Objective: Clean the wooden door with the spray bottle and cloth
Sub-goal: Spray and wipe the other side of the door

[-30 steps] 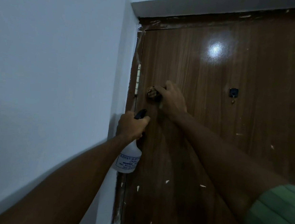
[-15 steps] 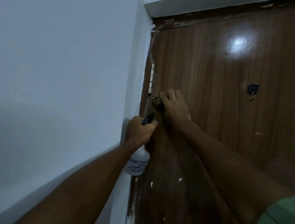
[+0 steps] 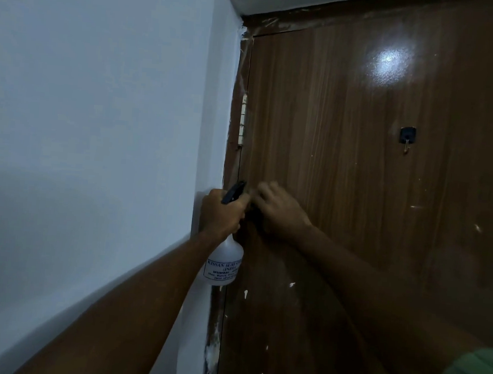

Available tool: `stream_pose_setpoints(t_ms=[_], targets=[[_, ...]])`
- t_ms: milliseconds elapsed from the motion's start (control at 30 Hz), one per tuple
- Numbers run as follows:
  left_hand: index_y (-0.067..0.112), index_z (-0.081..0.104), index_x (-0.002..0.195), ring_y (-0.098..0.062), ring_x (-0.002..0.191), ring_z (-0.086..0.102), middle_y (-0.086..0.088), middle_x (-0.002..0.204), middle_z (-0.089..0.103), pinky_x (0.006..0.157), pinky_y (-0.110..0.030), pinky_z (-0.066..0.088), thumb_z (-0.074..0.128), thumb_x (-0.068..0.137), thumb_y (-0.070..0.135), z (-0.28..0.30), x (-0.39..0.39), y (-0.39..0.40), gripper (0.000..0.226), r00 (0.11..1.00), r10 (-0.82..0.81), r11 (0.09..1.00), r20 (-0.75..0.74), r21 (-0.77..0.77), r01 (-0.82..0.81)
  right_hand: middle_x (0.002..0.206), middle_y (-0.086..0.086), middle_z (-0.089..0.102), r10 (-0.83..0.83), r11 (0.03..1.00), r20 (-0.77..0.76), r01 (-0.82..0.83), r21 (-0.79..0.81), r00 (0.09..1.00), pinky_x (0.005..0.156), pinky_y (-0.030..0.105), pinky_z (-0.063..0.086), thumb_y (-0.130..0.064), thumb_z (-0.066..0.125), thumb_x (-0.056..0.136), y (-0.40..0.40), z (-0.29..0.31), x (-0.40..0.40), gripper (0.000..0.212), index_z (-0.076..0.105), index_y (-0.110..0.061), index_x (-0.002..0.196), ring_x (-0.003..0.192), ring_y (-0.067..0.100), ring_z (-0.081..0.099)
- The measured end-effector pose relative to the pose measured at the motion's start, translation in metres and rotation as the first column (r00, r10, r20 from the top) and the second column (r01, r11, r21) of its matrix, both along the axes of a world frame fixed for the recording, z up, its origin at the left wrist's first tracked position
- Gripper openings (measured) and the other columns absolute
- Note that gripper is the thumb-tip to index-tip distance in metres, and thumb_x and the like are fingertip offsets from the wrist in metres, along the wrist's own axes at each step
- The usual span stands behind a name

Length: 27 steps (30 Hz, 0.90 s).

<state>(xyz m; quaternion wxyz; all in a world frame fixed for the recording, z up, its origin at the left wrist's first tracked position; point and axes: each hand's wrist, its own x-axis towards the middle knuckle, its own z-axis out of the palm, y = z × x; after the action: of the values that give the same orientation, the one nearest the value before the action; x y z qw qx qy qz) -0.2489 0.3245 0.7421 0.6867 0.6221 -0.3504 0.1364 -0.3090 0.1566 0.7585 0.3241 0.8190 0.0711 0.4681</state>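
Two hands worked close together at the hinge edge of the glossy brown wooden door [image 3: 344, 171], which filled the right of the view, shut in its frame. The right hand [image 3: 279, 210] lay against the door face just inside that edge, below the pale metal hinge [image 3: 242, 118], fingers curled as if bunching something; the cloth itself was hidden under them, so I could not tell whether it was held. A second before, that hand had been higher on the door with a patterned wad showing at its fingertips; it had since slid down toward the other hand, which suggested a downward wiping stroke along the edge was under way.

Just beside it, the left hand [image 3: 222, 211] gripped the neck of the translucent white plastic spray bottle [image 3: 224, 261], black trigger head [image 3: 233, 192] pointing at the door, body hanging below the fist over the frame. It had kept about the same height.

White paint flecks [image 3: 245, 294] dotted the lower door, probably not yet reached. Farther right sat a small dark adhesive hook [image 3: 407, 136]; left stood the pale blue-white wall [image 3: 97, 116].
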Motion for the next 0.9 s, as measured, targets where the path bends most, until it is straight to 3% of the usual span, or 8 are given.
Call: stream_pose_setpoints(t_ms=[100, 167, 233, 300, 467, 633, 767, 900], targets=[[0.004, 0.071, 0.072, -0.016, 0.042, 0.058, -0.009, 0.058, 0.065, 0.042, -0.024, 0.045, 0.070, 0.098, 0.021, -0.004, 0.001, -0.002, 0.031, 0.999, 0.022, 1.000, 0.027, 0.008, -0.022, 0.120, 0.014, 0.061, -0.051, 0.962, -0.226, -0.013, -0.273, 0.973, 0.077, 0.036, 0.054, -0.025, 0.076, 0.087, -0.015, -0.013, -0.014, 0.045, 0.065, -0.008, 0.127, 0.099, 0.026, 0.059], [0.005, 0.072, 0.074, -0.013, 0.040, 0.057, -0.008, 0.059, 0.066, 0.041, -0.023, 0.044, 0.071, 0.098, 0.021, -0.006, 0.001, -0.005, 0.029, 1.000, 0.005, 1.000, 0.031, 0.015, -0.005, 0.127, 0.015, 0.058, -0.087, 0.979, -0.137, 0.059, -0.195, 0.987, 0.084, 0.037, 0.053, -0.026, 0.077, 0.086, -0.020, 0.019, -0.020, 0.052, 0.061, -0.009, 0.132, 0.105, 0.028, 0.059], [0.003, 0.072, 0.078, -0.012, 0.039, 0.056, -0.009, 0.061, 0.066, 0.040, -0.023, 0.043, 0.071, 0.098, 0.021, -0.008, -0.001, -0.009, 0.027, 0.999, -0.022, 1.000, 0.023, 0.020, 0.021, 0.133, 0.016, 0.051, -0.111, 0.992, 0.044, 0.108, 0.064, 0.993, 0.089, 0.039, 0.052, -0.026, 0.074, 0.089, -0.020, 0.055, -0.029, 0.059, 0.051, -0.010, 0.141, 0.110, 0.031, 0.056], [0.003, 0.071, 0.077, -0.014, 0.039, 0.055, -0.011, 0.062, 0.066, 0.039, -0.022, 0.042, 0.070, 0.098, 0.018, -0.008, -0.003, -0.014, 0.026, 0.999, -0.045, 0.999, 0.016, 0.014, 0.045, 0.135, 0.020, 0.047, -0.108, 0.980, 0.165, 0.076, 0.186, 0.980, 0.083, 0.041, 0.053, -0.027, 0.068, 0.092, -0.017, 0.075, -0.037, 0.063, 0.043, -0.010, 0.148, 0.105, 0.032, 0.056], [0.004, 0.069, 0.072, -0.015, 0.039, 0.053, -0.015, 0.062, 0.064, 0.040, -0.024, 0.042, 0.068, 0.099, 0.015, -0.005, -0.015, -0.027, 0.028, 0.990, -0.120, 0.993, 0.074, 0.014, 0.120, 0.143, 0.023, 0.046, -0.198, 0.977, 0.202, 0.211, -0.041, 0.959, 0.093, 0.049, 0.049, -0.036, 0.057, 0.098, -0.029, 0.059, -0.033, 0.062, 0.042, -0.010, 0.152, 0.116, 0.038, 0.053], [0.010, 0.067, 0.069, -0.012, 0.038, 0.052, -0.011, 0.059, 0.063, 0.040, -0.023, 0.042, 0.067, 0.100, 0.016, -0.002, -0.026, -0.042, 0.032, 0.978, -0.154, 0.988, 0.138, 0.025, 0.152, 0.157, 0.025, 0.032, -0.217, 0.976, 0.054, 0.216, 0.019, 0.975, 0.119, 0.058, 0.023, -0.043, 0.049, 0.091, -0.033, 0.053, -0.042, 0.084, 0.021, -0.009, 0.163, 0.141, 0.045, 0.032], [0.011, 0.069, 0.075, -0.013, 0.041, 0.055, -0.008, 0.062, 0.065, 0.042, -0.024, 0.044, 0.068, 0.102, 0.021, -0.004, -0.031, -0.050, 0.028, 0.976, -0.173, 0.985, 0.133, 0.050, 0.168, 0.149, 0.025, 0.044, -0.164, 0.984, -0.068, 0.158, -0.085, 0.984, 0.111, 0.056, 0.039, -0.036, 0.035, 0.100, -0.044, 0.056, -0.058, 0.064, 0.035, -0.011, 0.159, 0.134, 0.044, 0.046], [0.011, 0.069, 0.074, -0.012, 0.040, 0.055, -0.009, 0.061, 0.065, 0.041, -0.024, 0.045, 0.070, 0.101, 0.020, -0.005, -0.036, -0.054, 0.028, 0.980, -0.157, 0.988, 0.125, 0.012, 0.157, 0.135, 0.022, 0.054, -0.055, 0.998, -0.067, 0.054, -0.020, 0.996, 0.092, 0.057, 0.053, -0.023, 0.061, 0.096, -0.050, 0.003, -0.065, 0.049, 0.049, -0.014, 0.143, 0.118, 0.040, 0.056]])
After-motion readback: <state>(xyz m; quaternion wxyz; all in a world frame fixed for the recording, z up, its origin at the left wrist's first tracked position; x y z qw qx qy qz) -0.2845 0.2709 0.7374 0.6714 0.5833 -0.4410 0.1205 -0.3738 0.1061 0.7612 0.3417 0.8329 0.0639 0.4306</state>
